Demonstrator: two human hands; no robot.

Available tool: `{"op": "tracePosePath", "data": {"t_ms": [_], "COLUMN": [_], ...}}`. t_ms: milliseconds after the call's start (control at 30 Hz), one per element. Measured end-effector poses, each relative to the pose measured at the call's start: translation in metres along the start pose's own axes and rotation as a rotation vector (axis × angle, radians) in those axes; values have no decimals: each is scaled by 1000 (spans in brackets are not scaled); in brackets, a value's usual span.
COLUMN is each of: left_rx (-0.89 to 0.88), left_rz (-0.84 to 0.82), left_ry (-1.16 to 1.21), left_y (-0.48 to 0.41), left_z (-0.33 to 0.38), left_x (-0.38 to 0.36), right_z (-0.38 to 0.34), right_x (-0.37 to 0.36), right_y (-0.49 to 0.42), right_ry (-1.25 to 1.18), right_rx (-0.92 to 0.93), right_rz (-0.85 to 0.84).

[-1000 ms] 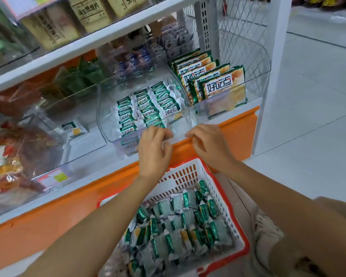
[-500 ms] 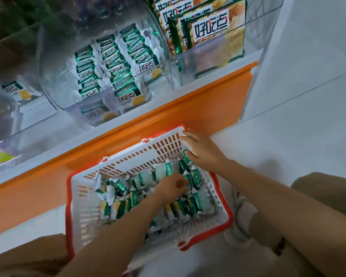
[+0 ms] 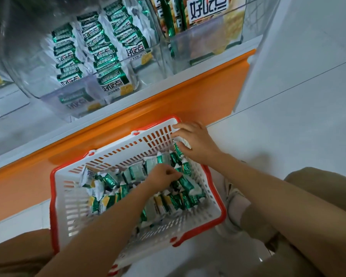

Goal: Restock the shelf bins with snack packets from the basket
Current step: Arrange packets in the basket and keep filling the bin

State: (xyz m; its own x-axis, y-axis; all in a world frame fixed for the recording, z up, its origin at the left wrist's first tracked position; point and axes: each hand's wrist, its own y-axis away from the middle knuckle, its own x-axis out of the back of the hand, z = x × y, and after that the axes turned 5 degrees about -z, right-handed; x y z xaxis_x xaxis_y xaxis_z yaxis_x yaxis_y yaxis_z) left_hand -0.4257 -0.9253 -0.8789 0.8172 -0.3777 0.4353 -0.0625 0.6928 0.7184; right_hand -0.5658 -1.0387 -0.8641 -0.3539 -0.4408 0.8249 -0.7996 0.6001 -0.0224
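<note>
Both hands down in the basket below the shelf

The orange-edged shelf [image 3: 168, 100] held a clear bin [image 3: 28, 56] of upright packets. Near it on the floor sat the red-rimmed basket [image 3: 54, 196] with loose snack packets [image 3: 110, 181]. The right hand [image 3: 198, 142] lay with fingers spread at the far right corner. The left hand [image 3: 163, 176] curled into the pile, its grip unclear.

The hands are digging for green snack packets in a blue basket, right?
No, the basket is white with a red rim, not blue; the head view shows it. The left hand and right hand do dig among green snack packets there.
</note>
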Motion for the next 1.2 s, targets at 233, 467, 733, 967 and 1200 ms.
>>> {"op": "tracePosePath", "data": {"t_ms": [233, 467, 733, 967, 1200], "left_rx": [57, -2, -300, -603, -746], "left_rz": [236, 292, 429, 499, 613], "left_ry": [286, 379, 510, 541, 432], "left_y": [30, 61, 84, 105, 121], "left_z": [-5, 15, 30, 68, 105], "left_x": [58, 83, 95, 112, 152], "right_z": [-36, -66, -81, -97, -106], "right_x": [10, 10, 47, 81, 127], "right_y": [-4, -14, -22, -24, -43], "right_ry": [-60, -93, -876, -995, -811], "right_rx": [82, 51, -93, -15, 112], "right_rz": [-231, -260, 138, 267, 367]}}
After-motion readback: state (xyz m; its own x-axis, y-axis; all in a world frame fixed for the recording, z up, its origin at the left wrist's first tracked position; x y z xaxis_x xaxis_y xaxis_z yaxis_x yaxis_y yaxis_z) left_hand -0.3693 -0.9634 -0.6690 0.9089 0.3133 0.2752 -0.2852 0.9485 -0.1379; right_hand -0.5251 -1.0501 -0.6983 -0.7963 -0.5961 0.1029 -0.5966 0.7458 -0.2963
